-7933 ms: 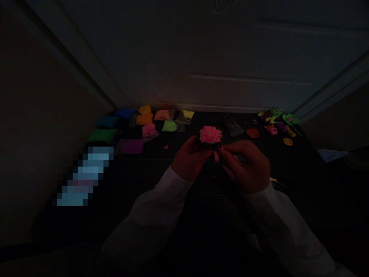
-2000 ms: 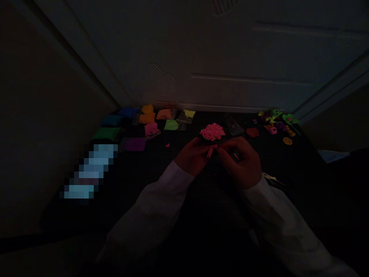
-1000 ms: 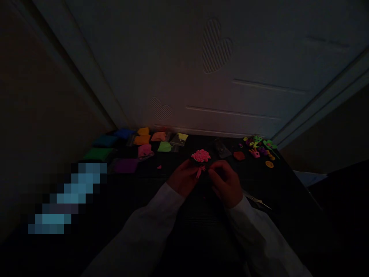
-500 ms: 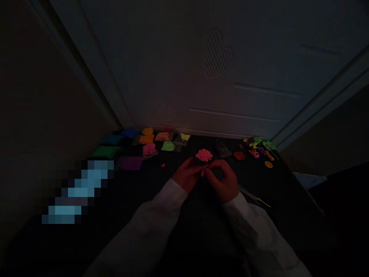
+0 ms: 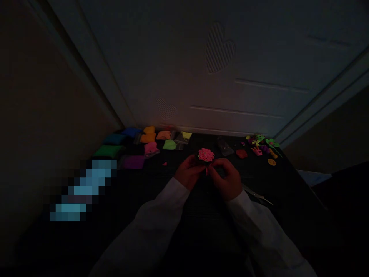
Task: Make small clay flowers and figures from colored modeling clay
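A pink clay flower (image 5: 206, 154) with a ruffled head stands upright between my two hands, above the dark table. My left hand (image 5: 188, 173) is closed around its base from the left. From the right, my right hand (image 5: 226, 177) pinches near a pink strip (image 5: 206, 171) that hangs under the flower head. The fingertips partly cover this strip, and the dim light blurs its details. Scissors (image 5: 258, 194) lie on the table just right of my right wrist.
Bags of coloured clay, such as the purple one (image 5: 133, 162) and the green one (image 5: 108, 151), lie at the back left. Small clay flowers (image 5: 271, 143), a yellow disc (image 5: 271, 162) and a red lump (image 5: 241, 154) sit at the back right. A white panel (image 5: 173, 57) rises behind the table.
The view has shifted slightly. The flower head is tilted a little differently, and less of the pink strip shows below it. Both hands keep their places around it.
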`<state>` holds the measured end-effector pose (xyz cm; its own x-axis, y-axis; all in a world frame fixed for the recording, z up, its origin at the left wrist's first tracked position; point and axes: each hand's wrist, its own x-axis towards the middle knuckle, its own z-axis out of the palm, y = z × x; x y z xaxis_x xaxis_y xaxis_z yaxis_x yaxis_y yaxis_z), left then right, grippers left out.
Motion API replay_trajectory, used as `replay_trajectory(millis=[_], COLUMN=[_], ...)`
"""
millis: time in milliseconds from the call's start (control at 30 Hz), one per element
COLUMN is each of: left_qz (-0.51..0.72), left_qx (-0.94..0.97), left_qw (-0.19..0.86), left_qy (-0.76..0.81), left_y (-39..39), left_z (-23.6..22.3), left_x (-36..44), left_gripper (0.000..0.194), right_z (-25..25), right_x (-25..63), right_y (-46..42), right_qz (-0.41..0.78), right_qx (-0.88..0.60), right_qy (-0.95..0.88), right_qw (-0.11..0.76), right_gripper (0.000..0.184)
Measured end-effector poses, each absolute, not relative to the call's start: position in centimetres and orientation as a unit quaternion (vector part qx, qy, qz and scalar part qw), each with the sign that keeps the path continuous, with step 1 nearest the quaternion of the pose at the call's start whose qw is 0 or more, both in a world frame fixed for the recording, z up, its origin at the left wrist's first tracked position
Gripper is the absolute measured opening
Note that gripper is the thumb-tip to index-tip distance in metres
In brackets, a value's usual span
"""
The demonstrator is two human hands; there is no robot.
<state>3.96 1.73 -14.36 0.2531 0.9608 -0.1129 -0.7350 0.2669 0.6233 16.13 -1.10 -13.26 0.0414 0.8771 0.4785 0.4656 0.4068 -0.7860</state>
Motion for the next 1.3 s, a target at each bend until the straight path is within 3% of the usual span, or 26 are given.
replay_trajectory(millis=[667, 1300], left_qz=[0.592, 0.583], left_qx=[0.335, 0.317], left_qw=[0.673, 0.685], left_qy=[0.292, 0.3], left_y=[2.5, 2.2], left_z=[-15.5, -15.3], left_x=[3.6, 3.8], left_gripper=[0.035, 0.031], right_z=[-13.1, -13.4], right_x=[16.4, 16.3], right_y=[-0.7, -0.7], right_qz=[0.189, 0.189], right_qx=[-0.488, -0.488], right_qy=[-0.674, -0.671], right_qw=[0.521, 0.524], right_gripper=[0.002, 0.001])
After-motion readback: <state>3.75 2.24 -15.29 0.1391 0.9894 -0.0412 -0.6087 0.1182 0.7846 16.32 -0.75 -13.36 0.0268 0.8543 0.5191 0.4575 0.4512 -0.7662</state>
